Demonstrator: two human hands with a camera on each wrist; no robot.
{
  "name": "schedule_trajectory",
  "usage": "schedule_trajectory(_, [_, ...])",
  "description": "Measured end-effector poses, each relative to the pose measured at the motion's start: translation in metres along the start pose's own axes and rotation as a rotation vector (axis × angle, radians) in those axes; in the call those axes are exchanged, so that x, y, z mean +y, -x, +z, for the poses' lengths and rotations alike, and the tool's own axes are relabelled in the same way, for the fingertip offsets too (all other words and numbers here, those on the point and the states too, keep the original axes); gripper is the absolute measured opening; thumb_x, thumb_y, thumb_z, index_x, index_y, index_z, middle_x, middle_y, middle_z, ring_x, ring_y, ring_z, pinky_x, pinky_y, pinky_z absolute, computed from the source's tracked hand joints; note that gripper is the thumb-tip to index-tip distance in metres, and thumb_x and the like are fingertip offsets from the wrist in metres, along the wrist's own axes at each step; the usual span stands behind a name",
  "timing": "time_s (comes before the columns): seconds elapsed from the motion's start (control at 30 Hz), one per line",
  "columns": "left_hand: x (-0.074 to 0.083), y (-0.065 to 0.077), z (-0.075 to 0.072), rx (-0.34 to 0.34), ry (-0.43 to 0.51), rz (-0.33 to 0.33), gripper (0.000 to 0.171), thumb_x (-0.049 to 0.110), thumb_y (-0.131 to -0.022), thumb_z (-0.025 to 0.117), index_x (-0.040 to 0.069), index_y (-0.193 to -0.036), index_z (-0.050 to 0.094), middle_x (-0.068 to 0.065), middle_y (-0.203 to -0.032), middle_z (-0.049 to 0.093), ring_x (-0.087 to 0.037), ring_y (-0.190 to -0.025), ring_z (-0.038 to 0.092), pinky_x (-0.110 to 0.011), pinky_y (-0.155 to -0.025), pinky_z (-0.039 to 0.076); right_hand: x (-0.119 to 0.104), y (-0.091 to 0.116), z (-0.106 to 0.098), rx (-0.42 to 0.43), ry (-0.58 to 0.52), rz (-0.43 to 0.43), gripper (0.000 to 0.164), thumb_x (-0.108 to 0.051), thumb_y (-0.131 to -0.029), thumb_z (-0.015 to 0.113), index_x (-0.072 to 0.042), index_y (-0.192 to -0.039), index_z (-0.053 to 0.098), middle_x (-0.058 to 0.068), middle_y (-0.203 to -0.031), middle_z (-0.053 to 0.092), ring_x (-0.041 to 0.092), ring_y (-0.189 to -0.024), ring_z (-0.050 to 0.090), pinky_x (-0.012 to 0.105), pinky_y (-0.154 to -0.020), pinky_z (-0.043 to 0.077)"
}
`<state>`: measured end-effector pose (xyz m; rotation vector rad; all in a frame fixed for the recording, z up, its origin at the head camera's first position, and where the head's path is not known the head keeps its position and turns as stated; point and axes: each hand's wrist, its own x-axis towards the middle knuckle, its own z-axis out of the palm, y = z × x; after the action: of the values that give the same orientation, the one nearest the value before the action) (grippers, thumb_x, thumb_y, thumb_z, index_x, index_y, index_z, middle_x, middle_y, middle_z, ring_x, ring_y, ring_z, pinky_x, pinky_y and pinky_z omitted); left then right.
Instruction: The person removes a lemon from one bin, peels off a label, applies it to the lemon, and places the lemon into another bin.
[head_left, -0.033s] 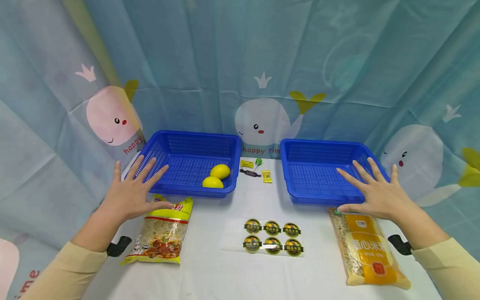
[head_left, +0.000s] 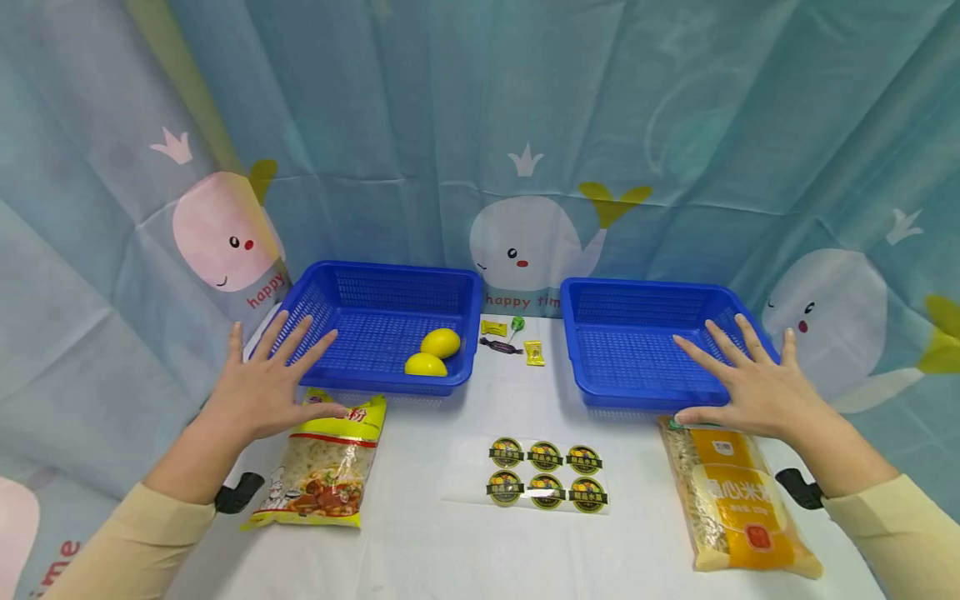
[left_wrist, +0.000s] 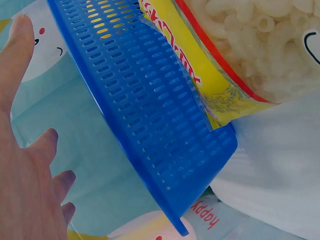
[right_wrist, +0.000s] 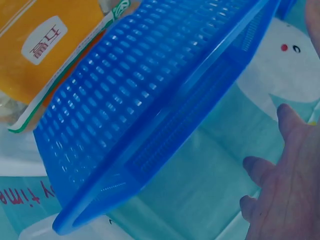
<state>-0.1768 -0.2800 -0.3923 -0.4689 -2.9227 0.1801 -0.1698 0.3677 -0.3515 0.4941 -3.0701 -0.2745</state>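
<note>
My left hand (head_left: pixel 258 392), fingers spread wide, is held over the near left corner of the left blue basket (head_left: pixel 378 385) and the top of a yellow bag of pasta (head_left: pixel 330 467). Two lemon-like yellow fruits (head_left: pixel 440 342) sit in that basket's near right corner. On the other side, my right hand (head_left: pixel 761 392) is also spread and holds nothing. It overlaps the near right part of the right blue basket (head_left: pixel 645 400) and the top of an orange bag (head_left: pixel 738 500) in the head view. The left wrist view shows curved pasta pieces (left_wrist: pixel 280 45) through the clear wrapper.
Between the baskets lie two yellow-wrapped candies (head_left: pixel 534 353), a dark-wrapped candy (head_left: pixel 501 346) and a green lollipop (head_left: pixel 517 323). A clear sheet with several round stickers (head_left: pixel 546 457) lies mid-table on the white cloth (head_left: pixel 450 558). A whale-print curtain (head_left: pixel 420 108) hangs behind and beside the table.
</note>
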Motion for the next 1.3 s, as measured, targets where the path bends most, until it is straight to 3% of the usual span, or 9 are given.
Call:
schedule_trajectory(0.13, [0.0, -0.002, 0.001, -0.004, 0.008, 0.002, 0.111, 0.092, -0.075, 0.048, 0.031, -0.162, 0.018, -0.017, -0.167, 0.02, -0.042, -0.155, -0.001, -0.071, -0.111, -0.023, -0.003, 0.0, -0.001, 0.005, -0.018, 0.0, 0.106, -0.084, -0.079, 0.056, -0.039, -0.162, 0.008, 0.019, -0.168, 0.011, 0.052, -0.152, -0.006, 0.086, -0.103, -0.011])
schedule_trajectory(0.27, [0.001, -0.004, 0.0, -0.017, 0.016, 0.0, 0.108, 0.09, -0.078, 0.047, 0.03, -0.163, 0.018, -0.017, -0.167, 0.02, -0.041, -0.155, -0.004, -0.071, -0.112, -0.022, -0.011, -0.005, -0.005, -0.006, -0.105, 0.008, 0.106, -0.082, -0.079, 0.059, -0.04, -0.162, 0.009, 0.018, -0.169, 0.012, 0.05, -0.152, -0.007, 0.085, -0.106, -0.001])
schedule_trajectory(0.47, [0.006, -0.012, -0.003, -0.034, 0.062, -0.004, 0.101, 0.085, -0.084, 0.046, 0.03, -0.163, 0.016, -0.016, -0.168, 0.018, -0.041, -0.155, -0.003, -0.074, -0.113, -0.015, -0.027, -0.019, -0.014, 0.002, -0.181, 0.013, 0.106, -0.082, -0.08, 0.058, -0.04, -0.162, 0.006, 0.018, -0.167, 0.019, 0.051, -0.15, 0.016, 0.079, -0.109, 0.02])
schedule_trajectory(0.7, [0.015, -0.026, 0.0, -0.026, 0.12, 0.002, 0.092, 0.078, -0.09, 0.044, 0.029, -0.163, 0.017, -0.017, -0.166, 0.023, -0.043, -0.154, 0.007, -0.074, -0.117, -0.003, -0.05, -0.038, -0.019, 0.057, -0.294, -0.007, 0.102, -0.079, -0.082, 0.06, -0.043, -0.161, 0.007, 0.012, -0.167, 0.024, 0.047, -0.147, 0.03, 0.075, -0.095, 0.042])
schedule_trajectory(0.83, [0.02, -0.034, 0.005, -0.065, 0.174, 0.0, 0.09, 0.078, -0.092, 0.041, 0.03, -0.163, 0.014, -0.018, -0.166, 0.023, -0.044, -0.154, 0.009, -0.072, -0.118, -0.002, -0.068, -0.052, -0.017, 0.1, -0.375, -0.03, 0.103, -0.07, -0.08, 0.071, -0.046, -0.16, 0.011, 0.01, -0.166, 0.027, 0.047, -0.144, 0.035, 0.074, -0.095, 0.043])
schedule_trajectory(0.9, [0.023, -0.039, 0.007, -0.077, 0.212, -0.004, 0.089, 0.077, -0.093, 0.041, 0.029, -0.163, 0.014, -0.018, -0.165, 0.025, -0.045, -0.153, 0.01, -0.072, -0.119, -0.001, -0.078, -0.06, -0.017, 0.104, -0.427, -0.046, 0.104, -0.064, -0.08, 0.075, -0.046, -0.16, 0.011, 0.009, -0.166, 0.027, 0.046, -0.145, 0.035, 0.077, -0.1, 0.038])
schedule_trajectory(1.3, [0.043, -0.067, 0.028, -0.12, 0.442, -0.032, 0.079, 0.069, -0.099, 0.037, 0.027, -0.163, 0.018, -0.021, -0.161, 0.034, -0.046, -0.149, 0.026, -0.067, -0.121, 0.007, -0.136, -0.104, -0.013, 0.148, -0.655, -0.152, 0.103, -0.05, -0.082, 0.081, -0.036, -0.162, 0.018, 0.005, -0.166, 0.029, 0.037, -0.149, 0.032, 0.063, -0.114, 0.035])
